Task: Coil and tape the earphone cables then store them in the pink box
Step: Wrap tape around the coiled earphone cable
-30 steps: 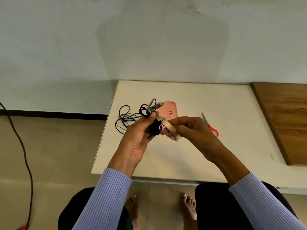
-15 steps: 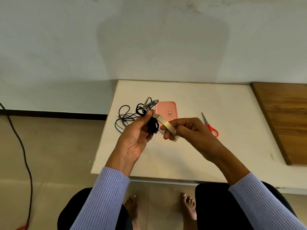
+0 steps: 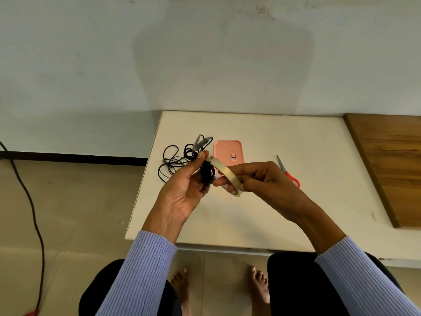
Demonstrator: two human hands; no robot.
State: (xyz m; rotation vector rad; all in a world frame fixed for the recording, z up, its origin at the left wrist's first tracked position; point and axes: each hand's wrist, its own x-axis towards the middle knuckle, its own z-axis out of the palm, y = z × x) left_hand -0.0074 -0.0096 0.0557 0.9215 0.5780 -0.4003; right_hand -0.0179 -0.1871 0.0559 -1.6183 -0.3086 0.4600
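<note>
Right now the left hand (image 3: 182, 190) pinches the coiled black earphone cable (image 3: 207, 173) above the white table (image 3: 262, 215); the right hand (image 3: 262, 179) grips the masking tape roll (image 3: 225, 176). Best keep the coil tight and wrap snugly, pink box (image 3: 228, 151) lying behind.

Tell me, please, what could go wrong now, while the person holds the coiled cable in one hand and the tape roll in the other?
1. The left hand pinches the coiled earphone cable with only thumb and fingers; the coil may spring loose before tape secures it.
2. The tape roll in the right hand sits very near the coil; the tape could stick crookedly.
3. The scissors lie apart on the table, and both hands are occupied, so cutting may be awkward.
</note>
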